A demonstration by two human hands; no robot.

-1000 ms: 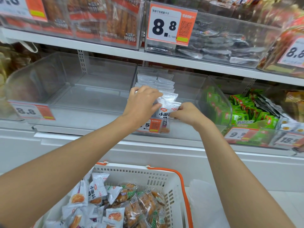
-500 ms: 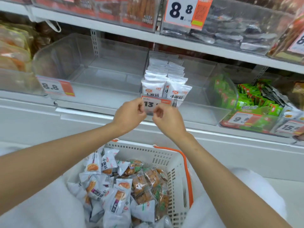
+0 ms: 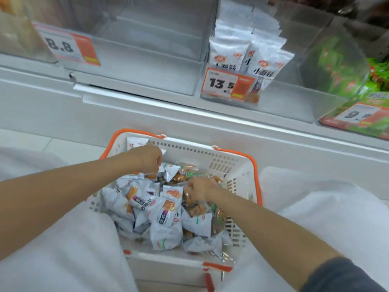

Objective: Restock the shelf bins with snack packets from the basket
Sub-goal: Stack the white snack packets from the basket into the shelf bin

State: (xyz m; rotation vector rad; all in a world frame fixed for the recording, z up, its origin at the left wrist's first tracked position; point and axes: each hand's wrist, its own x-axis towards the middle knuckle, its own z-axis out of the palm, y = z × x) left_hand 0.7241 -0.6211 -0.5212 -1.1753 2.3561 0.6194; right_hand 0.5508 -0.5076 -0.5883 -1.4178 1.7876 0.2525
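Two bare hands down inside a white slotted plastic basket with orange handles, over a loose heap of white and orange foil snack packets. Left hand knuckles up at the far left of the heap, fingers curled under, just beside a single white packet propped against the far rim; impossible to tell whether gripping anything. Right hand lower and further right, fingertips dug in among orange-printed packets, blurred; grip likewise impossible to tell. Dark grey sleeve at the near end of the right forearm. Above the basket, on the white shelf, a clear plastic bin with a row of upright white snack packets along its left side, behind an orange-and-white price tag reading 13.5. Left of it, a second clear plastic bin with an 8.8 price tag. Right of it, a third clear bin holding green packets.
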